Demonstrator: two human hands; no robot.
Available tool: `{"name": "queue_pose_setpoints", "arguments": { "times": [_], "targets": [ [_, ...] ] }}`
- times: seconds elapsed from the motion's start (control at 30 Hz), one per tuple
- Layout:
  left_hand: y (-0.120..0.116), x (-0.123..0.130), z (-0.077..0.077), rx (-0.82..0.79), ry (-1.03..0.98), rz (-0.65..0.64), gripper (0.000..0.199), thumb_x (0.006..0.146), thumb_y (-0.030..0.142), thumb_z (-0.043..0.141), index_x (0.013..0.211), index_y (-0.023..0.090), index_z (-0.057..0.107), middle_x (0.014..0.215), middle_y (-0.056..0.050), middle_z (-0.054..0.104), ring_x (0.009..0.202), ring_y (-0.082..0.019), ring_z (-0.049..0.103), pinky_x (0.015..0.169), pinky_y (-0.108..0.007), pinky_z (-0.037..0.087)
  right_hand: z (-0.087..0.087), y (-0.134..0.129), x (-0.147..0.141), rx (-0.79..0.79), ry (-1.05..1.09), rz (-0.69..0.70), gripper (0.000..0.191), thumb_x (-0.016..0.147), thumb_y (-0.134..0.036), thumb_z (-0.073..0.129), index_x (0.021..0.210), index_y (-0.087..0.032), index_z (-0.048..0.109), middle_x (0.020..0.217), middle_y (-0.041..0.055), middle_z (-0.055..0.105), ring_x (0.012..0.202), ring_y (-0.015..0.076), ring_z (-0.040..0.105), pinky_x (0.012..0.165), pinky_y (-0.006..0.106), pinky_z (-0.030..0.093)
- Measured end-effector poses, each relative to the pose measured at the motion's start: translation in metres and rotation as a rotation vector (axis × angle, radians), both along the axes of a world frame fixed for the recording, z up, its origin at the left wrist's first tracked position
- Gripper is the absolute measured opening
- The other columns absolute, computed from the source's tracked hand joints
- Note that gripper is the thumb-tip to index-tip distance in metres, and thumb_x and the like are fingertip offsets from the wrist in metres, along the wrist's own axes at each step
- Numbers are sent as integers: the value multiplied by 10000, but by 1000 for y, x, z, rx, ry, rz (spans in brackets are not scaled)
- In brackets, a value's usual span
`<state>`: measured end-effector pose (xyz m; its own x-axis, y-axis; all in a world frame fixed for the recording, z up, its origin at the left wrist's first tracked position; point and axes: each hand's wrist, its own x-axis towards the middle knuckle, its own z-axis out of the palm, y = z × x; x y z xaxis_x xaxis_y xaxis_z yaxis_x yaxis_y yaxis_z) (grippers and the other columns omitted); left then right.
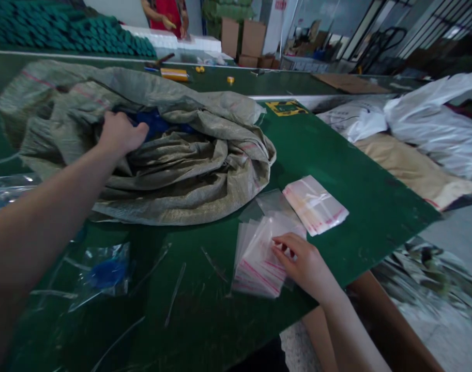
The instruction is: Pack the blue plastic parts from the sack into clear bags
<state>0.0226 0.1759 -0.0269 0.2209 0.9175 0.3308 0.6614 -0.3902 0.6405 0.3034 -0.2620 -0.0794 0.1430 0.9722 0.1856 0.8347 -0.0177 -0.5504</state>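
My left hand (123, 132) reaches into the opening of a crumpled grey-green woven sack (189, 201), beside blue items (154, 123) inside it; its fingertips are hidden there. On the fanned clear plastic bags (259, 258) with pink edges, my right hand (298, 258) has its fingers closed at the upper right part of the pile. A neater stack of clear bags (315, 204) lies just above and right of it. At the lower left, a clear bag with a blue object (107, 273) rests on the green table (204, 330).
Clear strips (176, 294) are scattered on the table. Behind the sack are a yellow roll (174, 74), teal bundles (65, 31) and a person in a red apron (169, 18). White and tan sacks (414, 165) stand beyond the right edge.
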Motion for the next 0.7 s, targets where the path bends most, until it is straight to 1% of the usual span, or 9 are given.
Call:
{"name": "queue_pose_setpoints", "arguments": {
  "times": [0.07,0.13,0.2,0.27,0.3,0.4,0.53,0.63,0.7],
  "targets": [
    [-53,10,2,-99,105,112,243,838,377,513,716,170,552,733,-35,554,934,-234,572,796,-409,415,-9,-2,1,57,-104,-44,189,940,-260,550,1049,-145,652,948,98,659,883,207,635,827,353,540],
    [-113,16,-8,-154,96,-60,182,835,264,438,845,199,609,812,-50,616,864,-239,584,773,-408,448,-18,-4,2,118,-247,-138,236,925,-274,564,1073,-112,653,1011,141,655,977,260,618,899,417,522],
    [-170,15,-26,-72,137,-250,246,796,234,438,965,195,612,934,-61,644,895,-238,588,841,-403,471,-25,-6,2,147,-384,-229,276,909,-290,580,1076,-84,658,1074,181,644,1031,305,592,937,468,499],
    [-209,6,-47,37,206,-319,279,783,251,439,998,168,596,1008,-96,630,962,-255,578,892,-403,477,-29,-7,1,129,-457,-256,249,902,-277,580,1031,-86,674,1089,187,644,1036,314,585,940,470,488],
    [-221,-1,-56,90,254,-316,293,786,260,442,1018,159,589,1031,-112,618,999,-268,569,915,-410,473,-29,-7,0,112,-471,-253,215,901,-262,573,987,-98,683,1064,176,653,1019,305,589,932,456,488],
    [-226,-33,-72,208,400,-303,330,786,287,478,1064,143,579,1085,-145,588,1073,-302,546,957,-424,463,-29,-3,-1,74,-468,-264,168,893,-247,574,893,-122,687,958,143,674,945,277,604,904,418,486],
    [-210,-74,-71,236,492,-230,352,785,311,503,1088,151,582,1103,-152,589,1108,-319,538,990,-438,447,-29,8,5,100,-467,-272,246,899,-277,570,1026,-103,690,1061,173,677,1009,289,600,911,420,470],
    [-211,-81,-62,178,443,-203,384,800,344,500,1119,149,586,1135,-152,595,1130,-316,534,1010,-444,440,-32,14,12,82,-462,-213,207,906,-224,532,943,-136,715,1036,149,697,985,271,617,909,407,469],
    [-219,-71,-58,135,398,-290,418,803,361,507,1149,142,589,1174,-153,593,1144,-307,536,1025,-437,435,-34,15,15,97,-448,-210,215,905,-200,507,880,-145,713,986,137,709,928,260,629,888,402,479]
  ]
}}
